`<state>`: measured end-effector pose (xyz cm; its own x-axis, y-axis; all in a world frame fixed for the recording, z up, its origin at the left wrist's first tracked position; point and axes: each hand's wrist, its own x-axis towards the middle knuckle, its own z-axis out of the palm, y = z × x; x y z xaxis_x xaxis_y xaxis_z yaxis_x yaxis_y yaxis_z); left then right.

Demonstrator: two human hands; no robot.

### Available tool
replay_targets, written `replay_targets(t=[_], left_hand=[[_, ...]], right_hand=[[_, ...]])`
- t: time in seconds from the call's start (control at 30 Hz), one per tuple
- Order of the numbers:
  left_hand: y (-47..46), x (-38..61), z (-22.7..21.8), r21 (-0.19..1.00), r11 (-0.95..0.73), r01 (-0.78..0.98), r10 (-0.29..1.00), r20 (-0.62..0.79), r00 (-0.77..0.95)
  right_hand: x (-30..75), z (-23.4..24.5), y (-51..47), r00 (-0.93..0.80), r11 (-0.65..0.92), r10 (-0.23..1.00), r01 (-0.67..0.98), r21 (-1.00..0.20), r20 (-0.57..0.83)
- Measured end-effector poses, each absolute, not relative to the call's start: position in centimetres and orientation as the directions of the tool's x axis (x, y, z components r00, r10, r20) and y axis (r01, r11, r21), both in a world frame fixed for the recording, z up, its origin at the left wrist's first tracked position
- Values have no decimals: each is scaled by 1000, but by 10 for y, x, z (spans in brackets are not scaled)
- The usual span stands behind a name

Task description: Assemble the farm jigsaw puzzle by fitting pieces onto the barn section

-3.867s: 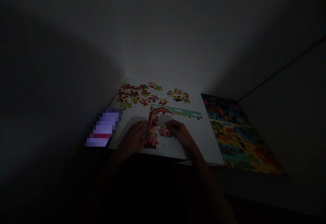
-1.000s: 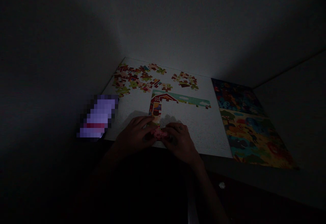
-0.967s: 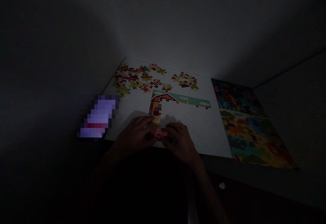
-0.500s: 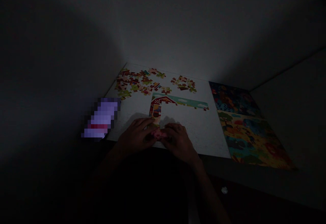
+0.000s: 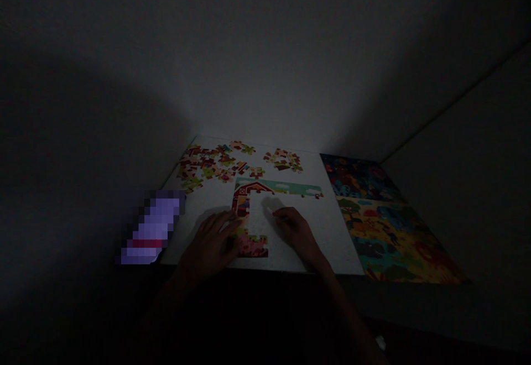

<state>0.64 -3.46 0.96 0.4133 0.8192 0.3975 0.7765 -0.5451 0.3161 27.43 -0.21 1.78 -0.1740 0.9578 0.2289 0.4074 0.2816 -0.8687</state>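
Open and empty, fingers spread: the left hand point(image 5: 207, 246), fingertips against the lower pink-and-green end of the partly assembled cardboard barn jigsaw point(image 5: 240, 202). Loosely open, holding nothing: the right hand point(image 5: 295, 231), on the white speckled board point(image 5: 319, 243) just beside it. Beyond, loose multicoloured jigsaw pieces point(image 5: 211, 163) near the board's far edge.

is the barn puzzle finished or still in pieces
Unfinished: the barn jigsaw is only a partial border around a bare middle, and loose pieces lie scattered beyond it.

Matt cardboard puzzle pieces point(image 5: 251, 246), rough-speckled white board point(image 5: 327, 232)
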Motion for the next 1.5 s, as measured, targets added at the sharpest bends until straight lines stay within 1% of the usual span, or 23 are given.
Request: replay_targets(t=[0.17,0.27,0.4,0.5,0.63,0.73,0.77,0.83,0.93,1.0,1.1,1.3,1.5], left_hand=[[-32,6,4,285,-533,797,825,387,413],[-32,5,2,284,-529,800,826,389,408],[-32,5,2,285,-538,794,817,407,408],[-31,4,1,282,-547,789,808,425,408],[-29,1,-1,280,-545,790,809,422,409],[-30,-1,-2,271,-528,805,823,396,406],[-30,0,-1,270,-521,809,828,389,403],[-32,1,0,276,-503,819,839,383,386],[-33,4,2,285,-487,826,846,388,365],[-33,5,3,282,-496,821,841,392,373],[-32,6,7,267,-511,817,833,390,393],[-33,6,11,265,-492,829,850,352,392],[-33,5,8,255,-504,825,841,363,401]], right_hand=[[295,15,39,-187,311,950,508,-803,249],[305,15,71,-168,294,956,561,-774,241],[305,20,116,-130,269,960,672,-690,248],[294,24,142,-158,304,948,711,-634,277],[277,22,157,-116,289,938,782,-552,327],[279,19,156,-120,279,933,836,-472,339],[283,18,155,-117,264,936,857,-443,332],[292,18,152,-60,183,950,902,-391,306],[306,19,152,34,54,968,940,-337,250],[311,21,152,78,-5,972,951,-310,222],[311,21,154,111,-49,973,956,-290,202],[308,18,155,79,-21,977,960,-279,197],[318,13,156,136,-80,976,949,-304,168]])
